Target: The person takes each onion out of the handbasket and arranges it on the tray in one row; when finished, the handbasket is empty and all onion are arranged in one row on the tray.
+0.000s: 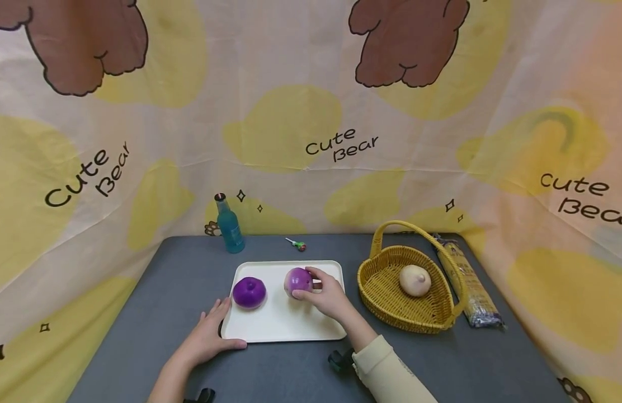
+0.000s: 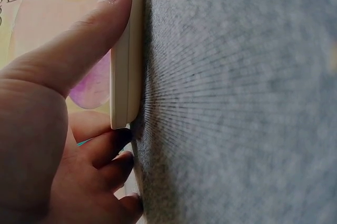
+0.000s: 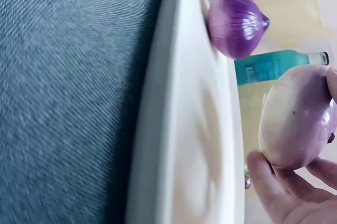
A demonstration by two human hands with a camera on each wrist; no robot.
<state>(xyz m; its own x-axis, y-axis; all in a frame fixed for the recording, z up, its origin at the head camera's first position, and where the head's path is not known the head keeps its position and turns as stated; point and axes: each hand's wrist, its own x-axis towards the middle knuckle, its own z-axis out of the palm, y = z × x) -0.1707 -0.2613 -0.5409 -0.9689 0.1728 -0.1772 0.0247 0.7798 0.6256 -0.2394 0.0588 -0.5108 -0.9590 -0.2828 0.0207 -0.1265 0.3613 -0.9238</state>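
My right hand (image 1: 329, 296) grips a purple-and-white turnip (image 1: 297, 281) between thumb and fingers, over the right half of a white tray (image 1: 271, 331). The right wrist view shows this turnip (image 3: 296, 118) raised above the tray's rim, its pale side toward the camera. On the tray's left part sits a glossy purple onion (image 1: 249, 293), its pointed tip upward. My left hand (image 1: 206, 334) is spread around the tray's near left corner. Its thumb (image 2: 79, 50) lies along the front edge, and the other fingers reach along the left side at table level.
To the right stands a yellow wicker basket (image 1: 378, 310) with a tall handle, holding a whitish round vegetable (image 1: 415, 281). A plastic packet (image 1: 469, 282) lies beyond it. Behind the tray are a teal bottle (image 1: 231, 226) and a small lollipop (image 1: 297, 244). A printed cloth hangs behind the grey table.
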